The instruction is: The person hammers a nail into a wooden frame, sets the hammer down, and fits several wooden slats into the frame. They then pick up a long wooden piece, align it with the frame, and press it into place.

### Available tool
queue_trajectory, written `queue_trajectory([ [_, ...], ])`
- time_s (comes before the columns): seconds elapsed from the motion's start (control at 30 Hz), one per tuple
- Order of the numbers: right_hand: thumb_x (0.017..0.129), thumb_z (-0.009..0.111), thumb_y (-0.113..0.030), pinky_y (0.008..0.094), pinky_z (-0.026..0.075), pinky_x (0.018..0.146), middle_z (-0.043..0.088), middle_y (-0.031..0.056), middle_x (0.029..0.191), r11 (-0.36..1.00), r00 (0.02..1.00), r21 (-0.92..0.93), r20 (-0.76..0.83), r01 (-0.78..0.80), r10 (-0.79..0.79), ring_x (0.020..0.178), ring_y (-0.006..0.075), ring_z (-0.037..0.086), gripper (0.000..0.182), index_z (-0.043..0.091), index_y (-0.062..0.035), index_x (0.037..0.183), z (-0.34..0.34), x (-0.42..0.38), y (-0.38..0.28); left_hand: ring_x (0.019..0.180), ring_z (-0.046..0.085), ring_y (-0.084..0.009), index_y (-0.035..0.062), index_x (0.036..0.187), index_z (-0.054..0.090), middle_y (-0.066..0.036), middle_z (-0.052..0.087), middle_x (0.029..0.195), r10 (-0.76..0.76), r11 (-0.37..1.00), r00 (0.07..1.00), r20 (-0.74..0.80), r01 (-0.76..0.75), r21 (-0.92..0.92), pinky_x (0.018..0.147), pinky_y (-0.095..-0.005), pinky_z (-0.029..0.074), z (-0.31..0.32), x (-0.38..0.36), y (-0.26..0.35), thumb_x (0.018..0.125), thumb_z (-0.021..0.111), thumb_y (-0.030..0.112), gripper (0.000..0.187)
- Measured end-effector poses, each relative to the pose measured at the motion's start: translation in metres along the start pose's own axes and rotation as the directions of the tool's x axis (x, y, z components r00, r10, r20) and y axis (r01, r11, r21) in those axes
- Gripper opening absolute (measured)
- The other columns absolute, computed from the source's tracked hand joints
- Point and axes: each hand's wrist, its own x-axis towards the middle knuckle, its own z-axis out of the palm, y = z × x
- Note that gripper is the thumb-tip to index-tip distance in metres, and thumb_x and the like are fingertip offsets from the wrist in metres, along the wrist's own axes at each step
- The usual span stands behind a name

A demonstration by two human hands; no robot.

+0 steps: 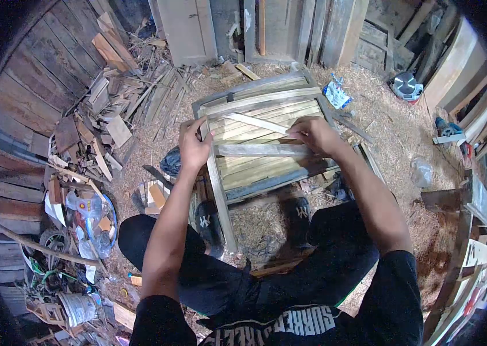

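Note:
In front of my knees lies a slatted wooden panel [247, 169] with a dark outer frame [281, 183]. My left hand [195, 144] is closed at the left corner, its thumb and fingers around the upper end of a long wooden bar [221, 207]. That bar slants down toward my left shoe. A thin pale wooden strip [259, 123] is pinched in my right hand [316, 136] by its right end, and it lies slantwise over the slats. Two wider wooden crosspieces, an upper one [263, 102] and a lower one [261, 150], run across the panel.
Scrap wood [105, 124] is heaped along the left wall. A blue-and-white packet [337, 93] lies beyond the panel's right corner. Farther right are a round metallic item [406, 86] and a clear plastic bag [421, 173]. Wood shavings cover the floor.

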Motion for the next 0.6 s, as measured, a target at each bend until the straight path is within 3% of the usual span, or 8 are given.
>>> queue_trajectory([
  [0.1, 0.094, 0.075, -0.016, 0.0437, 0.059, 0.090, 0.078, 0.0175, 0.107, 0.999, 1.000, 0.027, -0.013, 0.017, -0.017, 0.100, 0.0381, 0.074, 0.019, 0.081, -0.0064, 0.110, -0.006, -0.012, -0.003, 0.116, 0.066, -0.0365, 0.0104, 0.126, 0.077, -0.021, 0.068, 0.126, 0.055, 0.998, 0.998, -0.028, -0.055, -0.012, 0.101, -0.0426, 0.054, -0.003, -0.004, 0.004, 0.086, 0.086, 0.016, 0.042],
  [0.2, 0.094, 0.077, -0.021, 0.0456, 0.058, 0.092, 0.077, 0.0177, 0.111, 0.999, 0.998, -0.007, 0.035, -0.048, 0.049, 0.104, 0.0380, 0.073, 0.023, 0.081, -0.0065, 0.112, -0.007, -0.022, -0.014, 0.123, 0.062, -0.0361, 0.0134, 0.120, 0.080, -0.016, 0.069, 0.131, 0.206, 0.967, 0.979, -0.001, -0.204, 0.154, 0.106, -0.0454, 0.051, -0.014, -0.011, 0.018, 0.083, 0.088, 0.018, 0.038],
  [0.27, 0.092, 0.078, -0.028, 0.0469, 0.058, 0.095, 0.077, 0.0158, 0.115, 0.992, 1.000, -0.123, 0.013, -0.016, 0.018, 0.108, 0.0376, 0.072, 0.028, 0.081, -0.0083, 0.112, -0.006, -0.033, -0.029, 0.140, 0.051, -0.0331, 0.0153, 0.122, 0.080, -0.006, 0.067, 0.141, 0.344, 0.900, 0.887, 0.307, -0.405, 0.160, 0.116, -0.0552, 0.041, -0.027, -0.016, 0.035, 0.079, 0.091, 0.031, 0.047],
  [0.3, 0.092, 0.078, -0.034, 0.0479, 0.056, 0.101, 0.075, 0.0126, 0.121, 0.990, 0.995, -0.101, 0.016, 0.095, -0.094, 0.117, 0.0377, 0.069, 0.034, 0.080, -0.0125, 0.118, 0.010, -0.034, -0.014, 0.140, 0.051, -0.0325, 0.0214, 0.126, 0.079, -0.002, 0.067, 0.144, 0.324, 0.856, 0.843, 0.429, -0.454, 0.245, 0.119, -0.0655, 0.032, -0.034, -0.019, 0.047, 0.079, 0.089, 0.039, 0.051],
  [0.33, 0.092, 0.078, -0.034, 0.0479, 0.056, 0.101, 0.075, 0.0126, 0.121, 0.990, 0.996, -0.102, 0.011, 0.094, -0.093, 0.117, 0.0377, 0.069, 0.034, 0.080, -0.0125, 0.118, 0.017, -0.038, -0.014, 0.140, 0.051, -0.0325, 0.0214, 0.126, 0.079, -0.002, 0.067, 0.144, 0.329, 0.854, 0.841, 0.429, -0.459, 0.246, 0.119, -0.0655, 0.032, -0.033, -0.025, 0.053, 0.079, 0.089, 0.039, 0.051],
  [0.4, 0.095, 0.074, -0.034, 0.0477, 0.052, 0.109, 0.073, 0.0105, 0.126, 0.962, 0.999, -0.272, 0.042, 0.027, -0.016, 0.124, 0.0385, 0.065, 0.036, 0.077, -0.0163, 0.126, 0.030, -0.046, -0.018, 0.140, 0.052, -0.0300, 0.0254, 0.129, 0.077, 0.000, 0.070, 0.139, 0.190, 0.840, 0.837, 0.512, -0.409, 0.356, 0.120, -0.0686, 0.026, -0.029, -0.034, 0.064, 0.080, 0.088, 0.040, 0.052],
  [0.43, 0.098, 0.070, -0.032, 0.0476, 0.048, 0.113, 0.071, 0.0095, 0.130, 0.963, 0.997, -0.269, 0.054, -0.031, 0.047, 0.127, 0.0386, 0.063, 0.037, 0.072, -0.0183, 0.132, 0.031, -0.046, -0.019, 0.137, 0.055, -0.0279, 0.0228, 0.130, 0.076, -0.002, 0.073, 0.135, 0.210, 0.836, 0.842, 0.498, -0.418, 0.354, 0.119, -0.0672, 0.026, -0.024, -0.035, 0.061, 0.082, 0.086, 0.035, 0.051],
  [0.6, 0.099, 0.067, -0.028, 0.0482, 0.047, 0.113, 0.069, 0.0134, 0.132, 0.956, 0.999, -0.292, 0.002, -0.038, 0.040, 0.129, 0.0385, 0.061, 0.035, 0.071, -0.0121, 0.131, 0.043, -0.057, -0.009, 0.129, 0.062, -0.0290, 0.0189, 0.128, 0.076, -0.006, 0.074, 0.127, 0.239, 0.842, 0.820, 0.519, -0.442, 0.310, 0.114, -0.0694, 0.030, -0.019, -0.025, 0.060, 0.087, 0.083, 0.030, 0.043],
])
